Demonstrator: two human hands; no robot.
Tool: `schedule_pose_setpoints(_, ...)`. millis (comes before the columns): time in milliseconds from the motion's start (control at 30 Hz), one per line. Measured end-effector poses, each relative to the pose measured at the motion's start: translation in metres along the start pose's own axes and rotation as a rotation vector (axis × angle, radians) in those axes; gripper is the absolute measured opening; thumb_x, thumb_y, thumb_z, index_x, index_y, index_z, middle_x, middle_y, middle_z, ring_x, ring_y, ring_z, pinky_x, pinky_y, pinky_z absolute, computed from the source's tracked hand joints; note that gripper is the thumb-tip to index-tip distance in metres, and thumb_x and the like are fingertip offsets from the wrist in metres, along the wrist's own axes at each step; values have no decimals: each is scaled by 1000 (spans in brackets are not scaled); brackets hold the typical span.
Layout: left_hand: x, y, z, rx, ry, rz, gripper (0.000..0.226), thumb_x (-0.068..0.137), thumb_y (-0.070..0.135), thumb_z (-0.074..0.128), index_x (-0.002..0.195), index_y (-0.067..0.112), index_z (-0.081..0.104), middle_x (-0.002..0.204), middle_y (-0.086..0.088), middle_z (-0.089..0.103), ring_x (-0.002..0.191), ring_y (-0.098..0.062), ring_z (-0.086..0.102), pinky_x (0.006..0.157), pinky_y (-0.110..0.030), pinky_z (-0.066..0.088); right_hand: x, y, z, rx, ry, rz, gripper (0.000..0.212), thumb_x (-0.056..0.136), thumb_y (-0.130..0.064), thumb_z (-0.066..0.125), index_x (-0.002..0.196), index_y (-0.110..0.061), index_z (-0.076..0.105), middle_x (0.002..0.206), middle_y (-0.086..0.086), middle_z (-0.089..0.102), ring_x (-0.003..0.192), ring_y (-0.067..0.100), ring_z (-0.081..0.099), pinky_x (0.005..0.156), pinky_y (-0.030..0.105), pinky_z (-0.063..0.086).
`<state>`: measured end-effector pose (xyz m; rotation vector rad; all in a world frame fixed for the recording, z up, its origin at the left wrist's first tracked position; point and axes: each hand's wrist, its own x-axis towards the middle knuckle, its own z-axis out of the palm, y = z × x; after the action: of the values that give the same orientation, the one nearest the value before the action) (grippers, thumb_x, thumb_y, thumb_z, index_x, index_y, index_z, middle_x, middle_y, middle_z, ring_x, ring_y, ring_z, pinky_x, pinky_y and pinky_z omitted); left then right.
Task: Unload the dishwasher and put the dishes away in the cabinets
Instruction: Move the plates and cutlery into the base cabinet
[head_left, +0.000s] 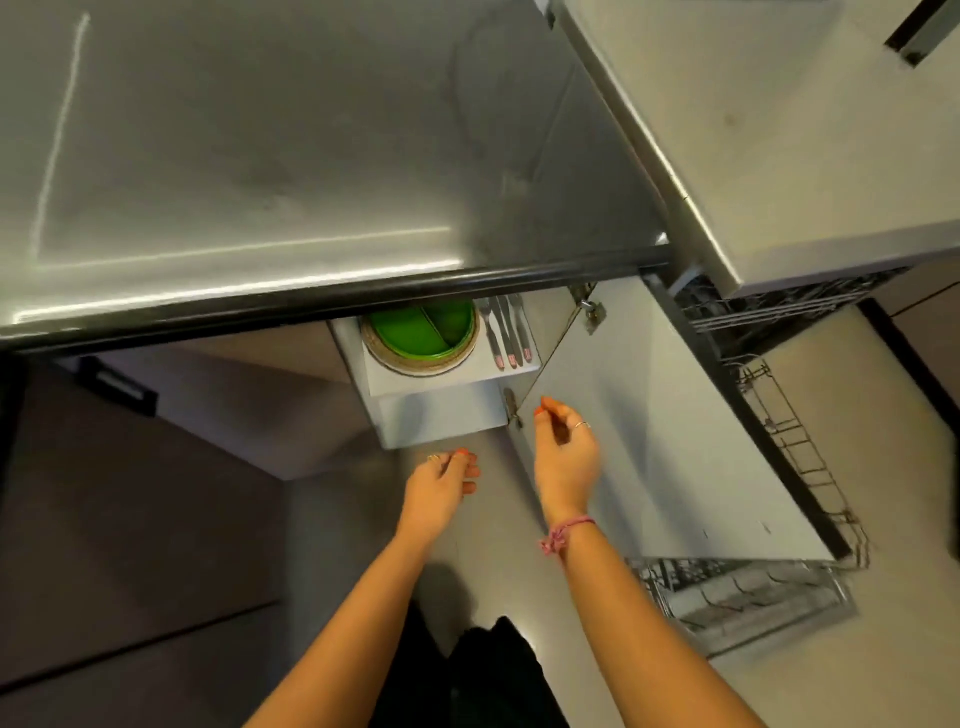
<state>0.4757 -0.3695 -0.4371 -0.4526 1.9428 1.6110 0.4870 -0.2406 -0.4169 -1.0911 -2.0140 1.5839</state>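
A person stands over a steel-grey tabletop (311, 156), looking down into an open white base cabinet (441, 410) below its dark front edge. On the upper white shelf (452, 371) sits a round green divided plate (423, 330) nested on a woven straw-coloured mat (415, 364); just beside it lie three pieces of silver cutlery with pale pink-tipped handles (506, 332), handles toward the viewer, apparently lined up so they can be picked out easily.

The left hand (441, 483) hovers below the cabinet's front, its fingers loosely curled around nothing. The right hand (563, 447), a pink hair tie (563, 535) round its wrist, is likewise relaxed and empty, held just in front of the inner face of the swung-open white cabinet door (675, 415), near its lower metal hinge (511, 408); whether it touches the door cannot be told. With both hands free and the dishes shelved, the put-away step here looks finished, and the right hand seems placed to close the door.

To the right, the dishwasher stands open, its grey wire lower rack (779, 447) pulled out and showing no dishes in its visible part; another silvery basket (737, 597) shows below the door's edge.

No brand, label or readable writing appears anywhere.
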Motion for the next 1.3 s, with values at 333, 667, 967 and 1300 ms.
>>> schedule_pose_setpoints(333, -115, -2, 5, -85, -52, -27, 20, 98, 27, 47, 87, 19, 61, 93, -4, 68, 76, -14, 62, 72, -27, 47, -50, -45, -129, -510, -6, -525, 28, 93, -19, 55, 121, -15, 59, 118, 2, 56, 105, 11, 52, 89, 25, 45)
schedule_pose_setpoints(667, -195, -47, 21, -275, -59, -133, 18, 97, 23, 47, 88, 18, 62, 89, -1, 67, 71, -13, 60, 71, -25, 46, -23, -27, -207, -1014, 71, -286, 70, 88, -34, 57, 144, -4, 28, 150, 18, 30, 140, 35, 24, 115, 53, 15)
schedule_pose_setpoints(967, -201, -38, 9, -431, -35, -212, 15, 97, 20, 48, 95, 14, 62, 88, -1, 67, 75, -13, 61, 67, -22, 49, -11, -54, -205, -992, -84, -95, 36, 98, -21, 42, 117, 7, 52, 122, 30, 55, 113, 44, 52, 89, 45, 43)
schedule_pose_setpoints(1300, -165, 21, -21, -423, -492, -443, 82, 70, 70, 63, 114, 1, 54, 118, -14, 65, 105, -29, 65, 93, -40, 51, -72, -82, -90, -507, -393, 137, 36, 83, -39, 67, 64, -8, 67, 65, 9, 70, 58, 22, 70, 65, 40, 60)
